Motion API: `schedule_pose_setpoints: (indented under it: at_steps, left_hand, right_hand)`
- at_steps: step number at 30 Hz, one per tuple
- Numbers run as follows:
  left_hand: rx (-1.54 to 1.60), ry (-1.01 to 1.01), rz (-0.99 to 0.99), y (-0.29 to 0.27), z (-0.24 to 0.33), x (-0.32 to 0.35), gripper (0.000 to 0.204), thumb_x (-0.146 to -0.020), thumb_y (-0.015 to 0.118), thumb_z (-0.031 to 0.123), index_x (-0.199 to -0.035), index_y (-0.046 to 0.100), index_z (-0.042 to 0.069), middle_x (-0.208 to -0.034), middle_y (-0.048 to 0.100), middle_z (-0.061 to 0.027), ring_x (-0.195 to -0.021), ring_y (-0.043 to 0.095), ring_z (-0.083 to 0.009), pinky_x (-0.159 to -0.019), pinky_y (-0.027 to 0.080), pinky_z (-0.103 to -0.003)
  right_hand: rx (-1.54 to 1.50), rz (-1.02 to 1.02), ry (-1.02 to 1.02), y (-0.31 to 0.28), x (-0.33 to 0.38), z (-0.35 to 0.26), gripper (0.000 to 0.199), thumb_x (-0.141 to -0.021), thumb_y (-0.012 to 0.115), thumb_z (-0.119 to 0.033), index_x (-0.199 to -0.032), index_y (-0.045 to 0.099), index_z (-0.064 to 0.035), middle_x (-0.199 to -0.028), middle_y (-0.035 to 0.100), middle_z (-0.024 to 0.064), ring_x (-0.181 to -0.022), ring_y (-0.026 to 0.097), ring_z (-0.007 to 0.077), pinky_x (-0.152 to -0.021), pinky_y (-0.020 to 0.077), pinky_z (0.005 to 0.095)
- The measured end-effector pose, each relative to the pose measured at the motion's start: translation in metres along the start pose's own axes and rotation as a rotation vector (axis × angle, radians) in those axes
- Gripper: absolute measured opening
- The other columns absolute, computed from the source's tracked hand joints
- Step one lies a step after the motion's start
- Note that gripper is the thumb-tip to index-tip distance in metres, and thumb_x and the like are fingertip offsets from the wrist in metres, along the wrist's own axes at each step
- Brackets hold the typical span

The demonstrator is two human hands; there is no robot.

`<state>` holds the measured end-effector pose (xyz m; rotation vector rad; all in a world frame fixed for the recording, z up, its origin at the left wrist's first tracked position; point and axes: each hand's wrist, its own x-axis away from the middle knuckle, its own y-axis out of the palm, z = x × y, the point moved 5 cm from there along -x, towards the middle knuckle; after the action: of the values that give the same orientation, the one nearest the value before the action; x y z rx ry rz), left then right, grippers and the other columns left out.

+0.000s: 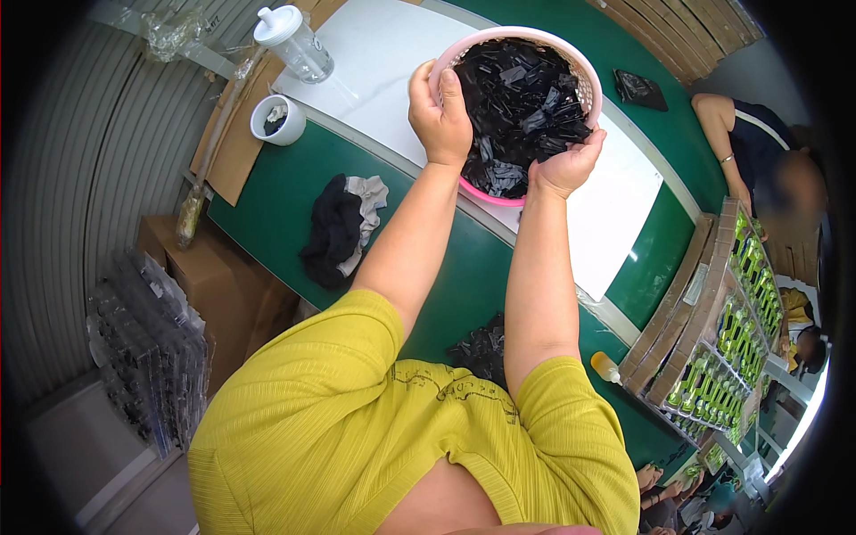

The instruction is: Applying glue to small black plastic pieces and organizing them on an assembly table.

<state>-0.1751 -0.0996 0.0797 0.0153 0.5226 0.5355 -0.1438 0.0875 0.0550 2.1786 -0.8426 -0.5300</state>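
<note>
A round pink plastic basket full of small black shiny pieces is between my two hands, over the white sheet at the far side of the table. My left hand grips its left rim, thumb on the inner side and fingers round the outside. On the near right side, my right hand cups the basket's rim with the fingers curled up against it. Both arms reach far forward. The basket tilts a little toward me, so its contents show plainly.
A green table carries the white sheet. Left lie a clear tumbler, a white cup and dark and grey cloth. Black pieces lie near me. Right are a small bottle, trays of green parts and another person.
</note>
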Motion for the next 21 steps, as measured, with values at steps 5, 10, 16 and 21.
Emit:
schedule_pose_setpoints:
  at_steps: [5, 10, 16, 21]
  left_hand:
    - [0.230, -0.166, 0.099, -0.002, -0.007, 0.005, 0.037, -0.099, 0.048, 0.031, -0.102, 0.061, -0.004, -0.094, 0.062, -0.0054, -0.086, 0.054, -0.0111, -0.079, 0.043, -0.025]
    - [0.143, -0.062, 0.041, 0.002, -0.003, 0.006, 0.041, -0.100, 0.044, 0.033, -0.100, 0.061, -0.004, -0.089, 0.062, -0.0052, -0.082, 0.054, -0.0112, -0.076, 0.043, -0.026]
    - [0.294, -0.036, -0.085, 0.004, -0.004, 0.004, 0.048, -0.101, 0.036, 0.037, -0.103, 0.060, -0.005, -0.099, 0.063, -0.0118, -0.093, 0.058, -0.0174, -0.086, 0.044, -0.030]
    - [0.344, -0.164, -0.105, 0.004, -0.007, 0.003, 0.050, -0.101, 0.034, 0.038, -0.105, 0.058, -0.006, -0.101, 0.062, -0.0130, -0.095, 0.058, -0.0195, -0.087, 0.044, -0.032]
  right_hand:
    - [0.286, 0.058, -0.025, -0.003, 0.001, -0.008, 0.042, -0.098, 0.031, -0.025, -0.114, 0.054, 0.0056, -0.110, 0.061, 0.0149, -0.102, 0.058, 0.0238, -0.093, 0.0442, 0.0361]
    - [0.234, 0.082, -0.063, -0.005, 0.004, -0.017, 0.039, -0.097, 0.034, -0.023, -0.113, 0.055, 0.0061, -0.112, 0.060, 0.0139, -0.105, 0.056, 0.0223, -0.096, 0.0422, 0.0344]
    - [0.088, 0.130, -0.054, -0.009, 0.009, -0.014, 0.033, -0.096, 0.033, -0.020, -0.106, 0.055, 0.0022, -0.102, 0.060, 0.0110, -0.097, 0.056, 0.0192, -0.090, 0.0425, 0.0322]
    - [0.238, 0.103, -0.093, -0.013, 0.007, -0.021, 0.030, -0.097, 0.034, -0.021, -0.106, 0.054, -0.0004, -0.104, 0.058, 0.0100, -0.098, 0.057, 0.0200, -0.090, 0.0450, 0.0330]
